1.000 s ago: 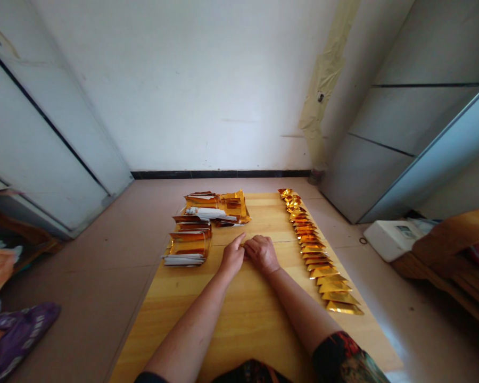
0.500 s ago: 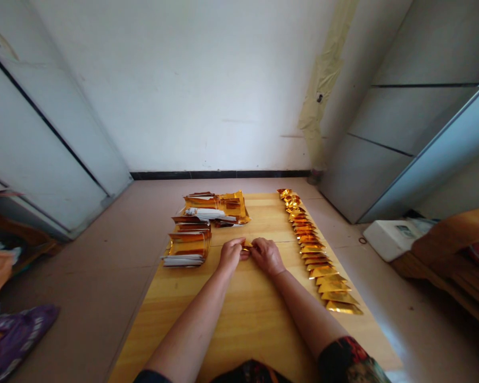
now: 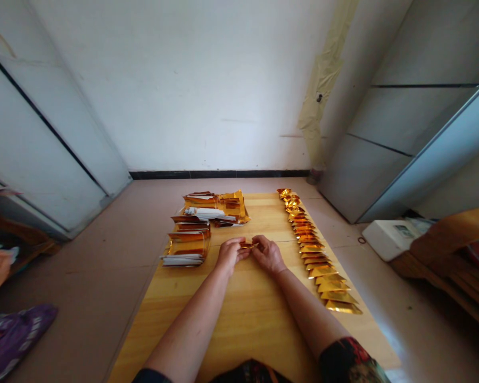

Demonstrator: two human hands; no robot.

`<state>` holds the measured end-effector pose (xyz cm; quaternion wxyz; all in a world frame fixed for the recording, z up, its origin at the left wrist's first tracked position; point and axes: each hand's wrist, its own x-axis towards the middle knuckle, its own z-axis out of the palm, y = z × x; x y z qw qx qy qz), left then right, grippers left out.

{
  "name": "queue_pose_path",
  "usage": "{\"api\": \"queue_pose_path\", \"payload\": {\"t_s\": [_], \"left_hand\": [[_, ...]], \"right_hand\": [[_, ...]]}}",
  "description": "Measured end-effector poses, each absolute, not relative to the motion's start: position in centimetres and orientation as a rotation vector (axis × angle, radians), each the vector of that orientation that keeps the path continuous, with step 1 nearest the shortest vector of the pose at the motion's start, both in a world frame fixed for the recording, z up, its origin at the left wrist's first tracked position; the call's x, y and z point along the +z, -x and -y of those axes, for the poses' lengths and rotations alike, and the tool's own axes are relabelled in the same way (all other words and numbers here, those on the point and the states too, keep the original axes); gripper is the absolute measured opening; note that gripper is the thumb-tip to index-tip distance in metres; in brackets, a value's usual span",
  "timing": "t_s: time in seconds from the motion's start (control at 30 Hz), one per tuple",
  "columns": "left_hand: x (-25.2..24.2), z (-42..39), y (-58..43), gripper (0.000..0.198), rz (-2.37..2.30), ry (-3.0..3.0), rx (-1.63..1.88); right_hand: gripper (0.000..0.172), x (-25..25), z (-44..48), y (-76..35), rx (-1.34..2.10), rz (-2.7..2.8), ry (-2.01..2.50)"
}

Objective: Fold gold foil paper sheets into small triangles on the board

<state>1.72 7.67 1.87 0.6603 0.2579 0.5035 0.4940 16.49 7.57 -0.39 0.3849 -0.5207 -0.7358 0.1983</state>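
Between my two hands, over the middle of the wooden table [image 3: 239, 303], is a small piece of gold foil paper [image 3: 246, 246]. My left hand [image 3: 230, 254] pinches its left end. On the other end the fingers of my right hand [image 3: 268, 254] are closed. Most of the piece is hidden behind my fingers. Left of my hands lie curved stacks of gold foil paper sheets [image 3: 187, 246] with white undersides, and another stack [image 3: 217, 205] sits farther back. Along the right side runs a row of folded gold foil pieces [image 3: 313, 249], overlapping one another.
A white wall [image 3: 223, 96] with a dark baseboard stands beyond the table. On the right are a grey cabinet [image 3: 387, 133], a white box [image 3: 387, 239] and wooden furniture [image 3: 443, 244]. A purple bag [image 3: 19, 330] lies at the lower left.
My right fingers have shifted slightly, and a little more of the gold foil paper shows between my hands. The stacks and the row look the same.
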Motion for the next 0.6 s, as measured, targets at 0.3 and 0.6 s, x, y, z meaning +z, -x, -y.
{"api": "queue_pose_path", "payload": {"t_s": [0.3, 0.6], "left_hand": [[1.46, -7.84, -1.78, 0.027, -1.075, -0.518, 1.173], [1.75, -7.87, -1.26, 0.026, -0.968, -0.382, 1.146]], "right_hand": [[0.028, -0.62, -7.70, -16.09, 0.592, 1.807, 1.378], [0.035, -0.90, -7.85, -15.89, 0.740, 1.704, 1.242]]}}
